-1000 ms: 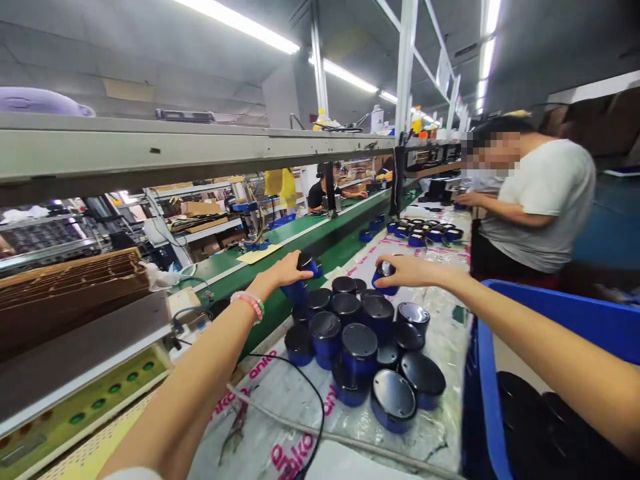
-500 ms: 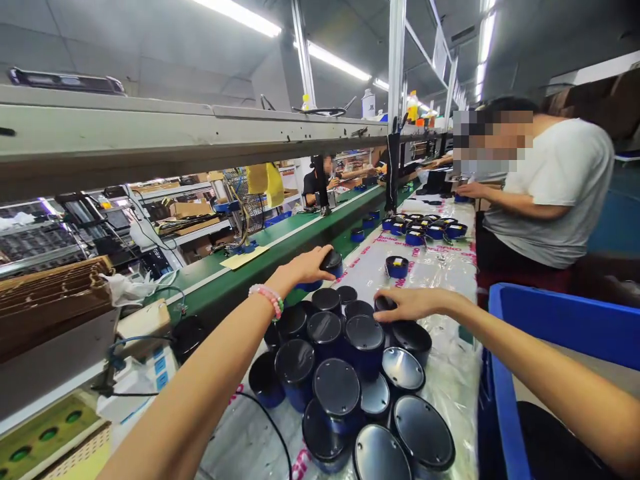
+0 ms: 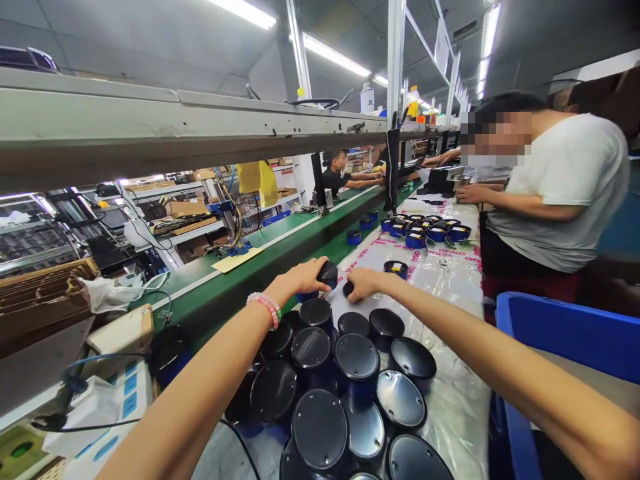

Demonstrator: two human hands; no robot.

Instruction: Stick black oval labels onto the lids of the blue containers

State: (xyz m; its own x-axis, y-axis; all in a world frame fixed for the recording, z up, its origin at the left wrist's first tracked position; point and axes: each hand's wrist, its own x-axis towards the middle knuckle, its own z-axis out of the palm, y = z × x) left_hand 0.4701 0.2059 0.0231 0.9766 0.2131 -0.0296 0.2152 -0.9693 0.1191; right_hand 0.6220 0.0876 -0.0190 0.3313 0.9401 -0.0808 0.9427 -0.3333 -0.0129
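My left hand (image 3: 301, 279), with a beaded bracelet at the wrist, is closed around a black round case (image 3: 329, 273) at the green belt's edge. Close by on its right, my right hand (image 3: 367, 283) has its fingers closed on another dark round case (image 3: 349, 290), mostly hidden by the hand. Below both hands stand several black-topped cylindrical cases (image 3: 357, 357), packed close together, some apparently stacked, their flat lids marked with small holes. One open blue case (image 3: 396, 269) with a yellow patch inside sits beyond my right hand.
A green conveyor belt (image 3: 273, 237) runs along the left. Farther up the plastic-covered table (image 3: 373, 257) lies a group of blue cases (image 3: 425, 230). A blue bin (image 3: 575, 333) stands at right, near a co-worker in a white shirt (image 3: 575, 160). Power strip (image 3: 123, 400) at lower left.
My right hand has moved left with the dark case, away from the cluster and close to my left hand. My left hand stays at its case. The view has shifted slightly.
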